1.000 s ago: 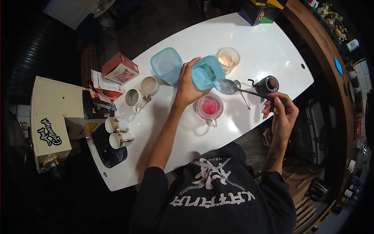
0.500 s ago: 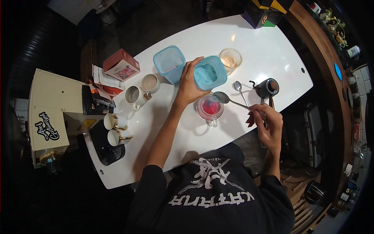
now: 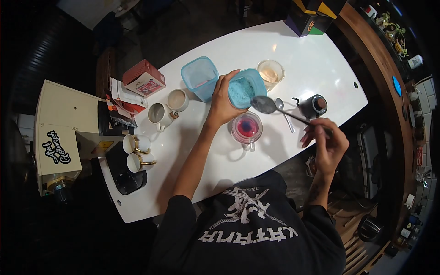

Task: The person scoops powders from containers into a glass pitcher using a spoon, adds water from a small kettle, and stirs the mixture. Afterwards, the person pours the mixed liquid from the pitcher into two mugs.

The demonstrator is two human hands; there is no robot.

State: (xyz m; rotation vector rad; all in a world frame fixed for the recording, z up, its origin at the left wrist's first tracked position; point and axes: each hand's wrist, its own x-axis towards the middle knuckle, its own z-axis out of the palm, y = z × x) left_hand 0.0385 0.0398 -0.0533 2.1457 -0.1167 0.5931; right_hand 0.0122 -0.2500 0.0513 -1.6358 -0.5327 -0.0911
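Observation:
My left hand [image 3: 223, 98] is wrapped round a translucent blue plastic container [image 3: 261, 82], tilted toward me, with pale blue grainy contents. In my right hand [image 3: 331, 145] is a long-handled metal spoon [image 3: 293, 113]; its bowl hangs by the container's near corner. Below the container stands a clear glass cup [image 3: 251, 146] with pink-red contents and a dark blue patch in the middle. Beyond my left hand is a second blue container [image 3: 201, 89]. A glass jar [image 3: 280, 68] with beige contents and a smaller spoon [image 3: 285, 114] are close to the held container.
A dark kettle [image 3: 314, 106] stands to the right. On the left are several mugs [image 3: 178, 99], a red box [image 3: 144, 78], packets [image 3: 123, 98] and a cream machine [image 3: 59, 123]. A dark box [image 3: 308, 23] sits at the table's [image 3: 330, 64] far edge.
My right hand has moved right and toward me, raising the spoon away from the glass cup. A dark blue patch now shows in the cup's pink contents. My left hand has barely moved.

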